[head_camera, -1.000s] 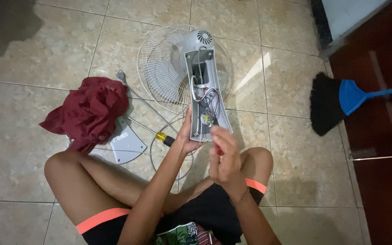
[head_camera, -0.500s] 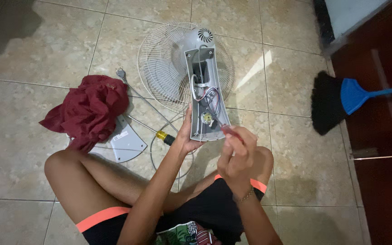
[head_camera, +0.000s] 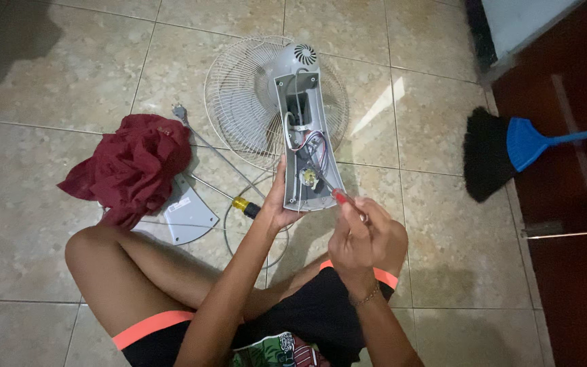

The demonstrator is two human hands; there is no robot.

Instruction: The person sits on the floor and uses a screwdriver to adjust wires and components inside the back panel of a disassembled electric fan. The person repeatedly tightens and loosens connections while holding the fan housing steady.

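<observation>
Fingers (head_camera: 365,216) of my right hand (head_camera: 354,238) gripped the red-handled screwdriver (head_camera: 331,190), tip inside the fan base (head_camera: 307,153); my left hand (head_camera: 276,204) clasped that base's edge.

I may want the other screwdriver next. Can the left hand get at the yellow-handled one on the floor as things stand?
Probably not right away: the left hand is holding up the fan's open base. The yellow-handled screwdriver lies uncovered on the tiles just beside it, so once freed, the way looks open.
</observation>
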